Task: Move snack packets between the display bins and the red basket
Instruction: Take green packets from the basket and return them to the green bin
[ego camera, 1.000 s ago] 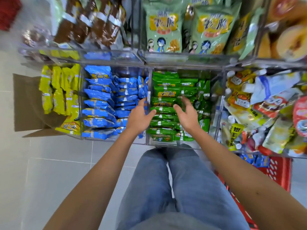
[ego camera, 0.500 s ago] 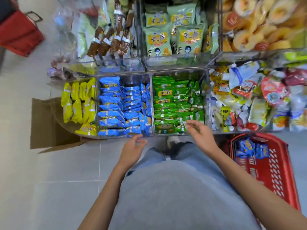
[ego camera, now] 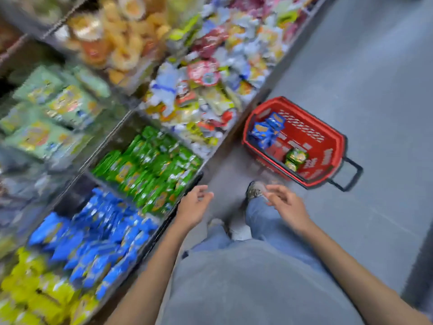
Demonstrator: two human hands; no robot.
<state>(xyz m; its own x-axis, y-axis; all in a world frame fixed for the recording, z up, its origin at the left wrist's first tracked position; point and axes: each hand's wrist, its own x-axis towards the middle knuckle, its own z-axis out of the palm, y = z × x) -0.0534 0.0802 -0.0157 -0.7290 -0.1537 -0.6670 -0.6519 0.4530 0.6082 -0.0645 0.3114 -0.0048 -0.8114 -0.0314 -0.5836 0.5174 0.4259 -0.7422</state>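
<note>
Both hands empty rn. L hand (ego camera: 194, 207) hangs just off the front edge of the green bin (ego camera: 124, 134), fingers loose, half curled, nothing in them. R hand (ego camera: 288, 205) same: fingers spread, relaxed, beside my shoe (ego camera: 255, 190) in view, short of the red basket (ego camera: 328, 146). Frame's blurry, fine finger detail iffy.

Where stuff is: basket on the floor front-right, just beside the shelf base. Inside: a clump of blue pkts (ego camera: 266, 132) at the shelf-side end, a few green pkts (ego camera: 295, 158) by the near wall. The blue bin (ego camera: 75, 198) sits next to the green one, yellow pkts (ego camera: 35, 289) beyond.

Handling, my guess: pkts light, thin film, soft + crinkly, prob slippery when stacked. Contents likely brittle, so no hard squeeze. Take across the flat middle, thumb on top, fingers under. Several at once will fan out and slide, so small batches.

In the way: basket walls mean the reach goes down and in. Black handle (ego camera: 351, 174) sticks out the right end, no issue. Heap of mixed snacks (ego camera: 203, 97) is piled right next to the basket, easy to knock sth off w/ an elbow. My foot is btw R hand and basket.
</note>
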